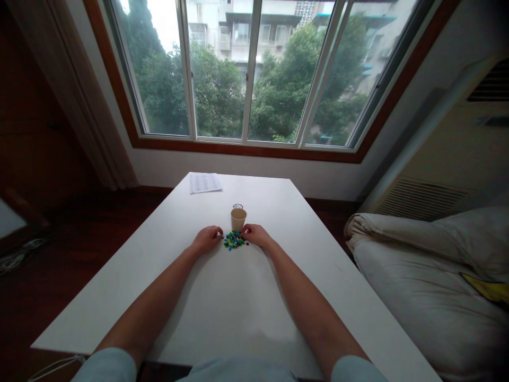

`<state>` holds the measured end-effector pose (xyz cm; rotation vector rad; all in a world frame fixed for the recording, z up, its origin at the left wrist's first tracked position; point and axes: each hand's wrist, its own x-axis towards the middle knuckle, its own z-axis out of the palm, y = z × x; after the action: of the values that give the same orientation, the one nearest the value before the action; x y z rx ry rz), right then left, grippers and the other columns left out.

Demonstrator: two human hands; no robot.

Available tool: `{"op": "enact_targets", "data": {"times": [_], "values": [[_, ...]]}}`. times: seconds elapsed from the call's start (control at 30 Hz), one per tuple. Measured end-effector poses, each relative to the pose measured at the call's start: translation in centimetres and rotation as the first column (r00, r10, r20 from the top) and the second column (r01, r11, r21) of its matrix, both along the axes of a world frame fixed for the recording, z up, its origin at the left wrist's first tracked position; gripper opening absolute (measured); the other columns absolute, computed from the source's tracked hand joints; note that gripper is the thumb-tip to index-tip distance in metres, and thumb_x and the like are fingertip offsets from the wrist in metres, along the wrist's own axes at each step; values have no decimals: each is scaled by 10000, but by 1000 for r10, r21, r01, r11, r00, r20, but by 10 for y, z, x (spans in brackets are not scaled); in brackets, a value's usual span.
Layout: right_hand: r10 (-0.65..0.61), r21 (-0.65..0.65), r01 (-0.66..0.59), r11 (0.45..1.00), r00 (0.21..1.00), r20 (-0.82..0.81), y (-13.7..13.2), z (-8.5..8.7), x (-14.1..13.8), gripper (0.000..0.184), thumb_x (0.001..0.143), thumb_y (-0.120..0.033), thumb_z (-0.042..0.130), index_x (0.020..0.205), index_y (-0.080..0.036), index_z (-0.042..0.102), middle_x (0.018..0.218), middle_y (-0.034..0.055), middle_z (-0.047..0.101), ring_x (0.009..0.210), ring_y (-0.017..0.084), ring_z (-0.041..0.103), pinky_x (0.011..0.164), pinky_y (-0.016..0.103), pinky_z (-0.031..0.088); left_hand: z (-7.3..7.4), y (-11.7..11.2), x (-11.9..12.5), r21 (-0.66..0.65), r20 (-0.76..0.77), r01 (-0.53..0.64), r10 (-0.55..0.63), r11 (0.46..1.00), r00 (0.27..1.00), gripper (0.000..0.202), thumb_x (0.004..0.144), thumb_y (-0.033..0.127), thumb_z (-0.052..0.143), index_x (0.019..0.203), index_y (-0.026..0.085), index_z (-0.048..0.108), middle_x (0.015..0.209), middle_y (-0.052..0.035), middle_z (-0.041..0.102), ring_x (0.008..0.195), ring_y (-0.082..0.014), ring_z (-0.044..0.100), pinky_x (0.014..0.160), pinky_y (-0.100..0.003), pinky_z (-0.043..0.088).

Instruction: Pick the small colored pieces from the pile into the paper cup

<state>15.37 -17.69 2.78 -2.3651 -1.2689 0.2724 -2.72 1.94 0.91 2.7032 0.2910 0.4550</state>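
Evidently, we have a workplace built around the white table point(234, 297), which fills the lower centre of the frame. Above it, across the upper centre, we see the window point(218, 95); we take the table's place before it to be a matter of daylight. At mid-frame we find the left hand point(207, 239) and the right hand point(257, 234), low over the tabletop, probably to steady fine finger work. Both have curled fingers, thumb close to forefinger; we cannot tell whether either pinches a piece. The papers point(205, 183) lie at the table's far left corner, left of centre above the hands, where we judge them out of the way. At the centre we note the brown cup point(237, 222), upright with its mouth upward, presumably to stay open and within reach. Just below it in the frame, between the hands, lies the pile of small coloured pieces point(234, 240), mostly green and blue, heaped so that, we suppose, both hands can reach it.
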Motion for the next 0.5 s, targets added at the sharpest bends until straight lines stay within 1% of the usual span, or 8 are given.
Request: {"op": "enact_targets", "data": {"times": [0.07, 0.2, 0.37, 0.5], "values": [[35, 1, -35, 999, 999, -20, -3, 2, 1, 225, 853, -388, 682, 1014, -240, 731, 887, -4, 700, 782, 130, 609, 653, 203, 373, -1, 0, 0, -1, 5, 4, -4, 1000, 1000, 201, 898, 297, 533, 982, 229, 702, 804, -21, 616, 765, -164, 542, 679, -265, 380], [43, -2, -43, 999, 999, 11, -3, 3, -2, 241, 839, -400, 704, 1018, -241, 729, 841, -12, 687, 745, 124, 594, 638, 203, 360, -2, 0, 1, -9, 5, -1, 1, 1000, 1000, 203, 895, 307, 539, 982, 230, 705, 807, -21, 617, 762, -163, 540, 686, -266, 384], [24, -12, -24, 1000, 999, 32, -1, 4, -7, 205, 852, -391, 697, 968, -225, 722, 861, -3, 698, 756, 127, 597, 629, 201, 348, -2, 0, 1, -15, 6, 0, 0, 1000, 1000, 212, 897, 319, 539, 985, 224, 707, 807, -24, 615, 764, -163, 537, 695, -267, 383], [49, -9, -49, 999, 997, 52, -2, 3, -5, 193, 868, -379, 673, 971, -222, 716, 862, 0, 702, 757, 128, 598, 635, 202, 345, -3, 1, 2, -16, 4, 12, -12, 1000, 1000, 203, 898, 311, 541, 984, 221, 702, 801, -20, 607, 752, -158, 528, 688, -263, 375]]}}
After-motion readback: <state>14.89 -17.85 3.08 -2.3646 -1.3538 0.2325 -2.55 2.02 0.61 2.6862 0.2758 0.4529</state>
